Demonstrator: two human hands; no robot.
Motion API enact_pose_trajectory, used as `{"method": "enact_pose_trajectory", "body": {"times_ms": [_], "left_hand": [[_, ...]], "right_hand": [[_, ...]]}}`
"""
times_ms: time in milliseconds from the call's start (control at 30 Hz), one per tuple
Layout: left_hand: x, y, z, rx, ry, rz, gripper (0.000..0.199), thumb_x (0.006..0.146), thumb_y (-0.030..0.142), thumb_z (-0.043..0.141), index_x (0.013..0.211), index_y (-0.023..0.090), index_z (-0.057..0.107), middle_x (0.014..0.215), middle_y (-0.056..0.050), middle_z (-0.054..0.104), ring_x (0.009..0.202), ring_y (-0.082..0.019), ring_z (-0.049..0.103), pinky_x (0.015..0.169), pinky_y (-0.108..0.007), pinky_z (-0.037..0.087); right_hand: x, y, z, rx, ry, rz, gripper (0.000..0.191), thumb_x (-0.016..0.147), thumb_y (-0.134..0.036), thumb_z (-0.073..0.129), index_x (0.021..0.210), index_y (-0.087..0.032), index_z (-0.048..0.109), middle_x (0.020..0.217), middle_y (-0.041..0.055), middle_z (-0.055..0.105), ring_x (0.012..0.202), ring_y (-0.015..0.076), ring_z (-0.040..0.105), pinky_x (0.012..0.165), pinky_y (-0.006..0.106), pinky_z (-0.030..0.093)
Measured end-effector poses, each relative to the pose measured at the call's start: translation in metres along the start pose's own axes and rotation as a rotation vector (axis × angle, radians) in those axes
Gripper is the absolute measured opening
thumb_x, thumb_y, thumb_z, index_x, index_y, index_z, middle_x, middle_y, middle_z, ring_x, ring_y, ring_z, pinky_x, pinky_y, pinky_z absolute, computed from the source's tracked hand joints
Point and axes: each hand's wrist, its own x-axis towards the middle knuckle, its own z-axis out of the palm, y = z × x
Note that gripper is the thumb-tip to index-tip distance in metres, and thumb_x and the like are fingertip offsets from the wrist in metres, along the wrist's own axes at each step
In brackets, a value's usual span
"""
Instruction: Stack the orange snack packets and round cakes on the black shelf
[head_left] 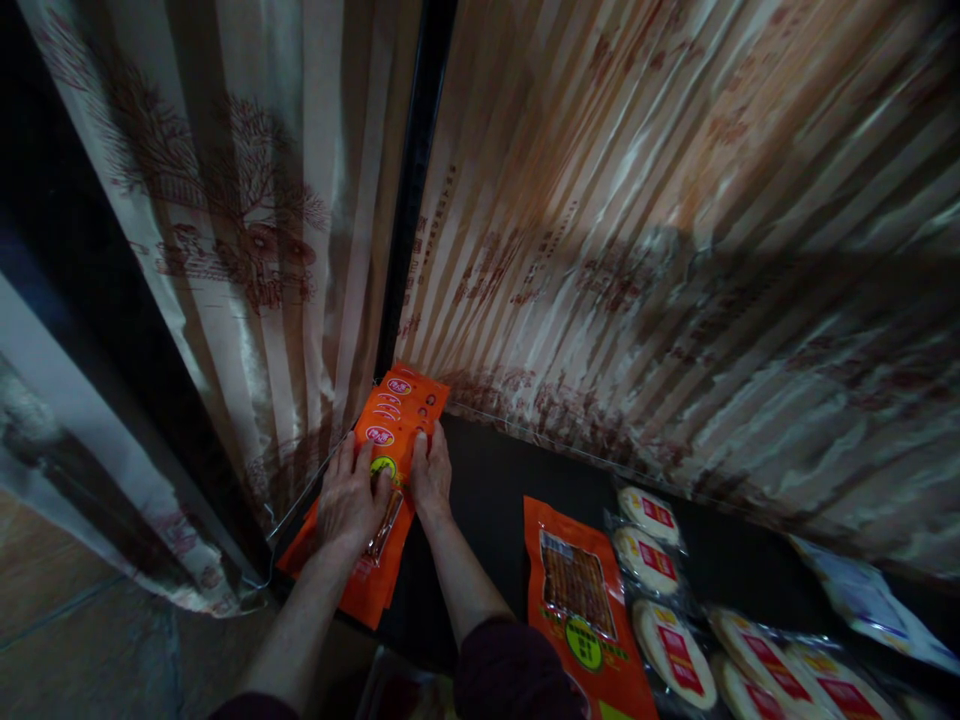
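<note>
Several overlapping orange snack packets (409,400) lie in the left corner of a black shelf. My left hand (351,500) rests on their left side, its fingers spread and pointing away from me, the thumb on the top packet's front. Against the right edge of these packets is my right hand (432,475), fingers stretched forward. Neither hand is wrapped round a packet. Apart from them, a single orange packet (581,590) with a clear window showing brown sticks lies to the right on the shelf.
Wrapped round white cakes with red labels (675,655) lie at the lower right. Beyond them is a white and blue packet (859,590). Patterned curtain sheeting (570,250) hangs behind the shelf (495,480) and at its left, beside a dark post (412,170).
</note>
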Motion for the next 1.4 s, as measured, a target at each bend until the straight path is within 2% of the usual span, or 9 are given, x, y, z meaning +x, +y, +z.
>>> {"method": "enact_pose_trajectory", "body": {"times_ms": [233, 400, 767, 967, 1167, 1267, 1400], "left_hand": [[0.0, -0.001, 0.001, -0.003, 0.008, -0.003, 0.045, 0.085, 0.031, 0.046, 0.124, 0.009, 0.054, 0.137, -0.018, 0.046, 0.123, -0.03, 0.045, 0.103, -0.044, 0.037], [0.0, 0.002, 0.0, 0.012, 0.009, -0.013, 0.045, 0.085, 0.031, 0.046, 0.123, 0.009, 0.054, 0.137, -0.018, 0.046, 0.123, -0.03, 0.045, 0.102, -0.044, 0.038], [-0.002, 0.006, -0.006, 0.045, 0.034, -0.035, 0.04, 0.085, 0.03, 0.045, 0.119, 0.011, 0.057, 0.136, -0.018, 0.048, 0.12, -0.031, 0.048, 0.1, -0.046, 0.037], [-0.005, 0.011, -0.008, 0.071, 0.045, -0.061, 0.042, 0.085, 0.031, 0.044, 0.119, 0.01, 0.057, 0.136, -0.02, 0.047, 0.121, -0.032, 0.047, 0.099, -0.046, 0.036], [-0.01, 0.017, -0.015, 0.061, 0.061, -0.062, 0.042, 0.084, 0.031, 0.045, 0.117, 0.009, 0.058, 0.136, -0.021, 0.046, 0.125, -0.034, 0.041, 0.101, -0.05, 0.033], [-0.013, 0.019, -0.018, 0.09, 0.081, -0.062, 0.042, 0.083, 0.032, 0.046, 0.117, 0.01, 0.059, 0.137, -0.02, 0.046, 0.13, -0.035, 0.036, 0.102, -0.051, 0.032], [-0.02, 0.018, -0.019, 0.09, 0.064, -0.041, 0.046, 0.084, 0.033, 0.045, 0.12, 0.006, 0.057, 0.138, -0.023, 0.043, 0.133, -0.036, 0.032, 0.104, -0.05, 0.03]], "right_hand": [[0.001, -0.003, -0.001, -0.009, -0.024, 0.021, 0.063, 0.087, -0.042, 0.027, 0.137, -0.004, 0.036, 0.144, 0.017, 0.038, 0.134, 0.0238, 0.034, 0.11, 0.037, 0.022], [0.0, 0.0, 0.001, 0.004, 0.006, -0.008, 0.059, 0.087, -0.043, 0.03, 0.136, -0.01, 0.04, 0.143, 0.0143, 0.04, 0.133, 0.0229, 0.035, 0.109, 0.038, 0.024], [-0.011, -0.003, -0.009, 0.091, 0.055, 0.064, 0.063, 0.087, -0.049, 0.033, 0.139, -0.015, 0.035, 0.143, 0.0116, 0.042, 0.131, 0.0238, 0.039, 0.106, 0.039, 0.029], [-0.021, 0.0, -0.016, 0.109, 0.047, 0.032, 0.066, 0.087, -0.051, 0.033, 0.139, -0.011, 0.036, 0.144, 0.014, 0.039, 0.133, 0.0225, 0.036, 0.109, 0.038, 0.027], [-0.034, -0.004, -0.022, 0.112, 0.051, 0.074, 0.063, 0.087, -0.049, 0.035, 0.136, -0.01, 0.04, 0.141, 0.0152, 0.043, 0.131, 0.0246, 0.039, 0.108, 0.041, 0.029], [-0.04, -0.004, -0.025, 0.09, 0.039, 0.082, 0.063, 0.086, -0.048, 0.033, 0.136, -0.009, 0.04, 0.142, 0.0147, 0.042, 0.132, 0.0239, 0.037, 0.109, 0.04, 0.026], [-0.05, -0.005, -0.028, 0.083, 0.018, 0.081, 0.066, 0.086, -0.048, 0.03, 0.136, -0.006, 0.038, 0.143, 0.0153, 0.039, 0.134, 0.0229, 0.034, 0.111, 0.039, 0.024]]}}
